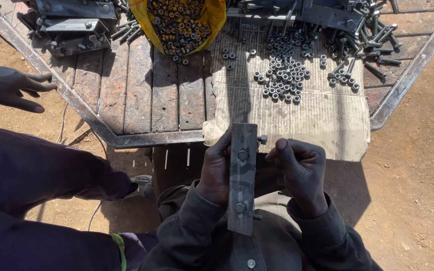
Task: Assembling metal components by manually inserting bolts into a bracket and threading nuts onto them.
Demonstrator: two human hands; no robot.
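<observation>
Far left of the frame, a co-worker's hand hovers at the edge of the desk, fingers spread, holding nothing. Upper middle, a yellow sack lies open, spilling dark nuts onto the wooden planks. Down at centre, the left hand is clamped around the edge of a flat metal bar, held upright over the lap, two bolt heads showing on its face. Just right of the bar, the right hand is curled, fingertips pinched at a small bolt poking out by the bar's upper edge. Upper right, a pile of loose nuts sits on cardboard, long bolts scattered beyond.
</observation>
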